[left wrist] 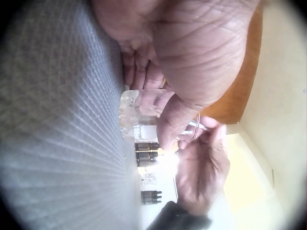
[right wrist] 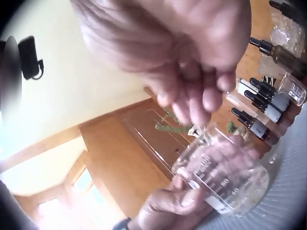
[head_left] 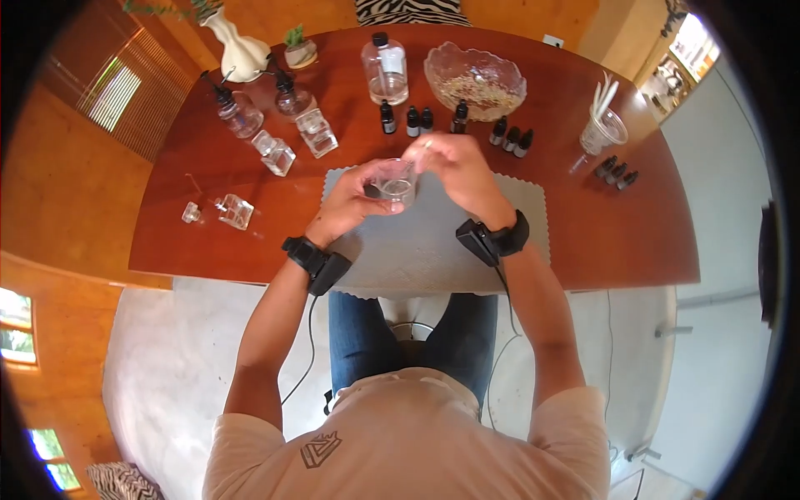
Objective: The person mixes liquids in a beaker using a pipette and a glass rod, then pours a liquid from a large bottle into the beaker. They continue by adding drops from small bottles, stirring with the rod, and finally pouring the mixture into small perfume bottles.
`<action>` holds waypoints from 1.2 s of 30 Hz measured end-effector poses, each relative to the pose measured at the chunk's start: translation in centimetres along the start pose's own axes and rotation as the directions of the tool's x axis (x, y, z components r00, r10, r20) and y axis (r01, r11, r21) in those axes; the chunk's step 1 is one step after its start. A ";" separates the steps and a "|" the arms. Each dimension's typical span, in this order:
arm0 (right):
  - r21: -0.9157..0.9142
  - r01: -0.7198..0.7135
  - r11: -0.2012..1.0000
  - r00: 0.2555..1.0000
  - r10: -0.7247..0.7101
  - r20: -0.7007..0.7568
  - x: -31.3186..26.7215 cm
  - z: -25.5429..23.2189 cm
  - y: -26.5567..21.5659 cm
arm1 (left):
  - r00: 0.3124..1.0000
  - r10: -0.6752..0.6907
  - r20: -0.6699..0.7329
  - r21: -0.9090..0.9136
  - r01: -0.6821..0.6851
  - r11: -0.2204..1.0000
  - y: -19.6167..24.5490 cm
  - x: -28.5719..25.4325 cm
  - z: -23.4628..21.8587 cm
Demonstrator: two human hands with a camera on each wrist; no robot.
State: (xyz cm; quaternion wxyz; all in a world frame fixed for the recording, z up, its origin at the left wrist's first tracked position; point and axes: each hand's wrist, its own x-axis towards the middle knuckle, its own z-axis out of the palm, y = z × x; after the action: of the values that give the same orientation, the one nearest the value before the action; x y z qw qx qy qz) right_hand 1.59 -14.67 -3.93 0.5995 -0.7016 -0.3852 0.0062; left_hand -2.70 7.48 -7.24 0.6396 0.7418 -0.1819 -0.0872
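My left hand (head_left: 350,200) holds a clear glass beaker (head_left: 397,190) low over the grey mat (head_left: 408,250), thumb on one side and fingers on the other. White volume marks run up the wall of the beaker (right wrist: 228,179) in the right wrist view, where it looks tilted. Above its rim is my right hand (head_left: 458,171), fingers bent downward. At those fingertips a thin pale stick (left wrist: 195,124) shows in the left wrist view, reaching to the beaker's mouth. The stick's lower end is hard to make out through the glass.
Small black-capped dropper bottles (head_left: 413,122) line the mat's far side. Behind them stand a large clear bottle (head_left: 386,75) and a glass bowl (head_left: 475,79). Square glass bottles (head_left: 275,154) and pump bottles (head_left: 240,115) are at left. A cup of white sticks (head_left: 603,127) stands at right.
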 end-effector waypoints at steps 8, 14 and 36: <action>-0.077 -0.083 0.993 0.995 0.079 -0.062 0.0 0.0 -0.4 | 1.000 0.007 0.022 -0.006 -0.007 1.000 -0.4 0.0 -0.3; -0.084 -0.076 0.994 0.995 0.070 -0.073 0.0 0.2 -0.3 | 1.000 0.019 0.014 -0.008 -0.019 1.000 -0.4 0.0 -0.3; -0.085 -0.105 0.991 0.988 0.095 -0.120 -0.1 0.0 0.4 | 1.000 0.019 0.015 0.016 -0.019 1.000 -0.5 0.1 -0.3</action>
State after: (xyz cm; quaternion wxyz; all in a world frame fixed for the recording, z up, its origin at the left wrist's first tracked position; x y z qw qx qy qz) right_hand 1.72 -14.71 -4.27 0.5873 -0.7458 -0.3138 -0.0220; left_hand -2.37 7.78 -7.70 0.6329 0.7446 -0.1944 -0.0849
